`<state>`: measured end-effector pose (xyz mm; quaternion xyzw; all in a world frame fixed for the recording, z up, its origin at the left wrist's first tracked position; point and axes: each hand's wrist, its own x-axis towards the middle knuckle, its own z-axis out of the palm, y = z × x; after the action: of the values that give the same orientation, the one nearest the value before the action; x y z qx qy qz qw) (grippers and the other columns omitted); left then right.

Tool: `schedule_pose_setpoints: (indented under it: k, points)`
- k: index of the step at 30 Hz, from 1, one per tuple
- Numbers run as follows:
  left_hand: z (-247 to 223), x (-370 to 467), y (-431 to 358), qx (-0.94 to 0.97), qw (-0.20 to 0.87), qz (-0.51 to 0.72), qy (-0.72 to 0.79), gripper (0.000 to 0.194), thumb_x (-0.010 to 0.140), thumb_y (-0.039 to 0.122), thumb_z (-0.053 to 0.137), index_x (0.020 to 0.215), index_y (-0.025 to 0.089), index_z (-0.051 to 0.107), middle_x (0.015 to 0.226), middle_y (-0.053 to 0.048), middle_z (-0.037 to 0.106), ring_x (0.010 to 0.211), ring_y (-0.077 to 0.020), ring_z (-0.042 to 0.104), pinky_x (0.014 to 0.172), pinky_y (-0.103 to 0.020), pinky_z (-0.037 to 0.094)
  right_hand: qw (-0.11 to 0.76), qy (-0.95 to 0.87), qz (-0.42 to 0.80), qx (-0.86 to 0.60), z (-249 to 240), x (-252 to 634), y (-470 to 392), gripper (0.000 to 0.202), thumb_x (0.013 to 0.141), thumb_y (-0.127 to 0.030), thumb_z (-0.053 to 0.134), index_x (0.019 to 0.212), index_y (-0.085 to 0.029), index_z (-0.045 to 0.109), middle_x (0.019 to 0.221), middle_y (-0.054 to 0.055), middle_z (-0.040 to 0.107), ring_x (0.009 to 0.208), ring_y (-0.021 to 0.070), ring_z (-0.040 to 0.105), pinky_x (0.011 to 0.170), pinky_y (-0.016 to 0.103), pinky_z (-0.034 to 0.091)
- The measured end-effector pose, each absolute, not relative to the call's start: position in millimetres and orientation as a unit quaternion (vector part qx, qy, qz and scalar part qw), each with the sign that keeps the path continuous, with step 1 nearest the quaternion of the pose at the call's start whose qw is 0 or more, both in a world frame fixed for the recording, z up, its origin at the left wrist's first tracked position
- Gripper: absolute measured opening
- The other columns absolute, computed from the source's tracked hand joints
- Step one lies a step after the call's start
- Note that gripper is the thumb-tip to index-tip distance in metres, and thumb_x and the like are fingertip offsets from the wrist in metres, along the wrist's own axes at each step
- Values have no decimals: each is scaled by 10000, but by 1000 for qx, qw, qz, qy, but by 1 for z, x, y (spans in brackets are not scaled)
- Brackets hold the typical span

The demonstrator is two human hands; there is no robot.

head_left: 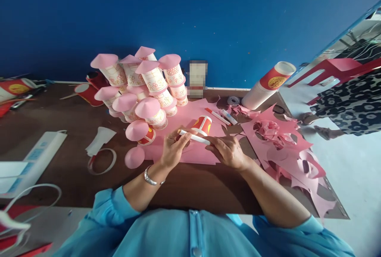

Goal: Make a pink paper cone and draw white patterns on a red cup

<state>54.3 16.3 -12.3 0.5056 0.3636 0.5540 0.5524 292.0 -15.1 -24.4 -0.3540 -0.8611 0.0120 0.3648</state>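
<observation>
Between my two hands is a narrow white strip (pixel 196 137), held level above the pink paper. My left hand (pixel 175 146) pinches its left end between thumb and fingers. At the other end, the fingers of my right hand (pixel 228 150) close on it. Just behind the strip, a red and white paper cup piece (pixel 203 124) rests on pink paper sheets (pixel 190 112); its lower part is partly hidden. Left of my hands are a small red cup with a pink cone on top (pixel 145 136) and a loose pink paper cone (pixel 134 157).
Several decorated cup towers with pink cone roofs (pixel 149 84) stand behind on the left. A leaning stack of paper cups (pixel 264 86), markers (pixel 218 116) and pink paper scraps (pixel 279 142) lie right. A white ring (pixel 114 162) lies left. A person in patterned clothing (pixel 351 104) is far right.
</observation>
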Motion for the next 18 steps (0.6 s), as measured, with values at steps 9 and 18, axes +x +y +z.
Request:
schedule_pose_setpoints:
  k: [9, 18]
  points:
    - [-5, 46, 14, 528, 483, 620, 322, 527, 973, 634, 825, 704, 204, 681, 628, 6, 608, 470, -77, 430, 400, -230, 296, 245, -764, 12, -597, -41, 306, 1, 322, 1170, -359, 522, 1172, -216, 811, 988, 85, 888, 762, 206, 796, 664, 283, 487]
    - [-12, 49, 16, 540, 457, 592, 387, 587, 1012, 676, 762, 688, 190, 707, 520, 41, 457, 450, -64, 383, 421, -212, 292, 63, -777, 98, -619, -30, 288, 2, 252, 1132, -380, 618, 1244, -249, 802, 1041, 90, 889, 925, 234, 819, 730, 285, 481]
